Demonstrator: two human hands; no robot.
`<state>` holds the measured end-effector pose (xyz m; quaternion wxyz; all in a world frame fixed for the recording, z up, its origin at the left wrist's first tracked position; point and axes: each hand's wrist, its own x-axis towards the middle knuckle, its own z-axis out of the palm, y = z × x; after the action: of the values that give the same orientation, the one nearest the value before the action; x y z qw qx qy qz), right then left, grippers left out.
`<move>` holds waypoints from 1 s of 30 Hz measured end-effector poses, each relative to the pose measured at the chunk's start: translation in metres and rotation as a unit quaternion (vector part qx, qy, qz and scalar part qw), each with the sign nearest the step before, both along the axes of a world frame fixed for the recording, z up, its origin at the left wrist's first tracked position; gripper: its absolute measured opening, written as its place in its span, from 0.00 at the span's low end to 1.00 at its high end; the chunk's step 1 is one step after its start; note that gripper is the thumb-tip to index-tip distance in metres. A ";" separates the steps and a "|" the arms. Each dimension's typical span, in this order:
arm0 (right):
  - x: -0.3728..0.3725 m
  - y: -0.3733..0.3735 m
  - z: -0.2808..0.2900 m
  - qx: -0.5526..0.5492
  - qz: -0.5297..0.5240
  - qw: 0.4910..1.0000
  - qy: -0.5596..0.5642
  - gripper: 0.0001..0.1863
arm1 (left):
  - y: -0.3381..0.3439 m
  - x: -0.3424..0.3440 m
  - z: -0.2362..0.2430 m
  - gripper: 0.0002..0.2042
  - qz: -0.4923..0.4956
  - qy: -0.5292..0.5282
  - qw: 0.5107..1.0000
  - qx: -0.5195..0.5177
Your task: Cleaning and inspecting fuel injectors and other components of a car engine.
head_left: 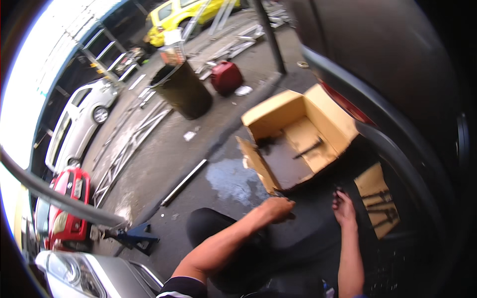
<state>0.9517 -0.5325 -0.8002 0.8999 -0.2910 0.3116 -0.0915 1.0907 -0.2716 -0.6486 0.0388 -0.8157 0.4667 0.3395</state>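
My left hand is closed by the near edge of an open cardboard box. What its fingers hold, if anything, is hidden. To the right, my right hand is curled with fingertips pressed together, and a small dark bit shows at their tips, too small to name. Inside the box, a dark wet stain covers part of the bottom, and a dark rod-like part lies there. Beyond my right hand, several dark slender parts rest on a flat cardboard piece.
A dark vehicle body overhangs on the right. A blue jack stand and silver car front are at lower left. A metal tube lies on the floor. Farther off stand a dark bin and a red container.
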 end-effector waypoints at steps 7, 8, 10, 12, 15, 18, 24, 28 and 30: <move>0.017 0.015 0.011 0.018 0.023 0.999 -0.030 0.10 | 0.016 0.001 0.014 0.33 0.022 -0.019 0.999 0.014; 0.015 0.013 0.010 0.018 0.014 0.999 -0.023 0.10 | 0.012 -0.002 0.016 0.33 0.024 -0.021 0.999 0.013; 0.010 0.010 0.014 0.017 0.012 0.999 -0.025 0.09 | 0.008 -0.005 0.019 0.32 0.013 -0.014 1.000 0.007; 0.004 0.007 0.014 0.017 0.003 1.000 -0.024 0.09 | 0.005 -0.008 0.017 0.31 0.013 -0.015 1.000 0.002; 0.002 0.006 0.014 0.020 0.002 0.999 -0.029 0.08 | 0.004 -0.010 0.015 0.30 0.011 -0.025 1.000 0.000; 0.001 0.007 0.012 0.023 0.002 0.999 -0.030 0.09 | 0.006 -0.012 0.014 0.30 0.017 -0.027 1.000 -0.001; -0.001 0.007 0.010 0.023 -0.008 0.999 -0.023 0.09 | 0.007 -0.012 0.013 0.29 0.001 -0.024 0.999 -0.029; 0.002 0.008 0.004 0.015 -0.006 0.999 -0.033 0.10 | 0.007 -0.012 0.015 0.29 0.006 -0.034 0.999 -0.027; 0.002 0.007 0.004 0.015 -0.009 0.999 -0.031 0.10 | 0.002 -0.014 0.024 0.30 0.027 -0.027 0.999 0.002</move>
<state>0.9533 -0.5251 -0.7958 0.9126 -0.2712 0.2877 -0.1039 1.0768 -0.2698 -0.6242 0.0442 -0.8368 0.4427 0.3191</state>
